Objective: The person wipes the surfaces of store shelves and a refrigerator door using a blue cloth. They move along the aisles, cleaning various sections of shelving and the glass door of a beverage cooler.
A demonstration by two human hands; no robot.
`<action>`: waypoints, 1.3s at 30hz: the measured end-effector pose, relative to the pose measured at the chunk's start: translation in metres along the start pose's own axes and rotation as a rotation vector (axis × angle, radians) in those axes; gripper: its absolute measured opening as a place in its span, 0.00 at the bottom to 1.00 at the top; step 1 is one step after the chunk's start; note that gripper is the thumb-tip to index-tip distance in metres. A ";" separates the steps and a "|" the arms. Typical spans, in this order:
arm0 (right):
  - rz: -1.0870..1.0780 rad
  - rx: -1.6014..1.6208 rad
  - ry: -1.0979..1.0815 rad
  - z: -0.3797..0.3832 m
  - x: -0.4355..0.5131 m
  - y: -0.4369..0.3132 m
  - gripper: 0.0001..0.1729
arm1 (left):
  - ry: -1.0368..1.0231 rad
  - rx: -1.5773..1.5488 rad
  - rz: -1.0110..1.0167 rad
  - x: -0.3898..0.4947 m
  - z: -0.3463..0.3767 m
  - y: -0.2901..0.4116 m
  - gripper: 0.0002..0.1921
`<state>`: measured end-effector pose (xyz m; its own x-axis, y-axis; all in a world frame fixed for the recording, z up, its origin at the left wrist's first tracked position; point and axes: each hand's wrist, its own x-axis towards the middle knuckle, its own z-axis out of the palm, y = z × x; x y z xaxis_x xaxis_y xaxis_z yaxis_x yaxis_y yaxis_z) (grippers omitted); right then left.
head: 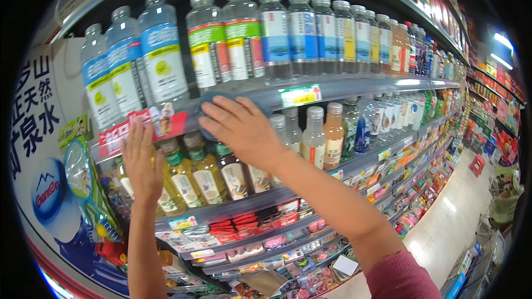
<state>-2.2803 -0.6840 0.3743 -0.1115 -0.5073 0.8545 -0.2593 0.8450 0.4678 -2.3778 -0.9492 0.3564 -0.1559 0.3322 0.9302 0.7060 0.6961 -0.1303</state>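
My right hand [243, 128] presses a dark blue-grey cloth [259, 104] against the front edge of the upper drinks shelf [353, 89]. Most of the cloth lies under the palm and fingers. Flat against a red promotional strip [174, 123] on the same edge, at the left, is my left hand [143, 162], fingers stretched out and holding nothing. Clear bottles with blue labels [164, 58] stand above it. Behind the cloth are bottles with green labels [245, 45]. Below both hands, yellow tea bottles [203, 170] fill part of the lower shelf.
A price tag [300, 95] sits right of the cloth on the shelf edge. Badminton-style rackets [79, 170] hang at the left beside a printed panel [45, 133]. Small packets [249, 226] fill lower shelves. A tiled aisle floor [440, 216] runs along the right, with a red stool [477, 165].
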 end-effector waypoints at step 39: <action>0.497 -0.403 0.307 -0.252 -0.298 0.350 0.34 | 0.165 0.198 0.048 -0.011 0.022 -0.024 0.27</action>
<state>-2.0965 -0.1945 0.3404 0.1663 -0.0247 0.9858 0.1344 0.9909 0.0021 -2.4084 -0.9554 0.3416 0.0010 0.2707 0.9627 0.5586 0.7983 -0.2251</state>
